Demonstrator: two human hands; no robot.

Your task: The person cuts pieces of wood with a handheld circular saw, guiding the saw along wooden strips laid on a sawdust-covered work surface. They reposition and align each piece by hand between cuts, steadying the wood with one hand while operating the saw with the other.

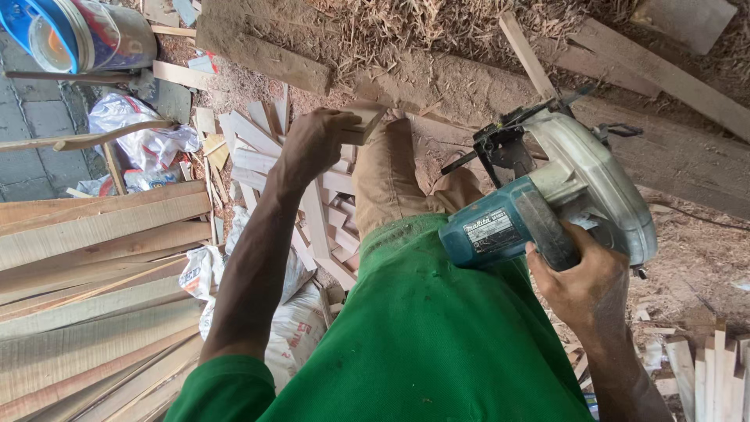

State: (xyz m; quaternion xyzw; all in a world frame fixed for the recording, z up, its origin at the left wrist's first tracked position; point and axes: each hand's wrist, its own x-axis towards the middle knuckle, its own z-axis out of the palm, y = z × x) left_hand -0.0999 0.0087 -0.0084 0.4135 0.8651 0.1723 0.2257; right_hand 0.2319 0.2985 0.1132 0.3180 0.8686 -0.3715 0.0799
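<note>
A worker's left hand [312, 144] grips a wood offcut [361, 123] over a pile of cut pieces [312, 211]; the right hand [582, 285] clasps a circular saw [547, 203], uncut planks [94, 234] waiting alongside.

Left hand [312, 144] out front over a heap of short offcuts [258, 156], pinching a small wood block [365, 121] just above the knee [391, 156]. Right hand [582, 285] lower, to the right, wrapped round the handle of a circular saw [555, 199], saw body sitting ahead of the hand, beside the leg. Stacked planks [94, 297] far left, sacks [289, 328] btwn planks and lap. Big beam [664, 156] behind the saw, straw [437, 27] beyond it. Can [86, 35] top left. More short sticks [715, 367] bottom right.
</note>
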